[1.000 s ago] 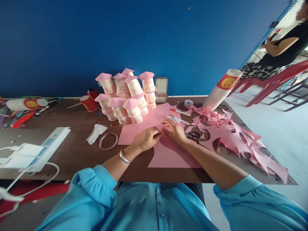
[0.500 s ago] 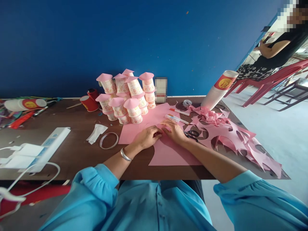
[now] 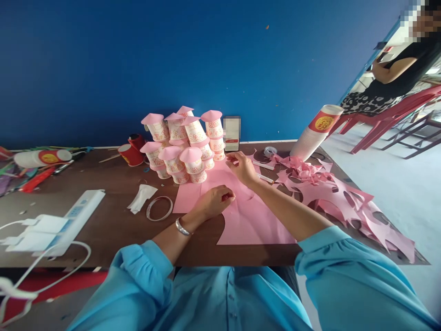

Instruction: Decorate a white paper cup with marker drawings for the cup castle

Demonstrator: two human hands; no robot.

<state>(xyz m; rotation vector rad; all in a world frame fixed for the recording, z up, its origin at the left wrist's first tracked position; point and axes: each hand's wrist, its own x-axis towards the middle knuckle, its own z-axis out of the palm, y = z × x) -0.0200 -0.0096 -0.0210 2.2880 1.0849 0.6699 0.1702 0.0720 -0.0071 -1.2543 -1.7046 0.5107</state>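
Note:
My left hand [image 3: 217,202] is curled above the pink paper sheet [image 3: 253,227], fingertips drawn together. Whatever it may pinch is too small to make out. Farther forward, my right hand [image 3: 243,168] has its fingers bent and apart, with nothing visible in them. It hovers over the far part of the paper, just in front of a phone [image 3: 232,141] leaning on the wall. To the left of that hand stand several stacked paper cups [image 3: 192,162] with red and yellow drawings and pink cone tops. White marker pens [image 3: 264,178] lie partly hidden behind my right hand and wrist.
Cut pink paper scraps [image 3: 330,184] cover the table's right side, beside a leaning stack of paper cups [image 3: 315,131]. On the left are a tape ring [image 3: 159,208], a white tissue [image 3: 142,198], a power strip [image 3: 84,207] and red spools [image 3: 131,155]. A seated person [image 3: 392,69] is at far right.
My right hand has moved forward, away from my left hand, toward the phone. My left hand stays low over the paper, its fingers more curled. The scissors are now hidden behind my right arm.

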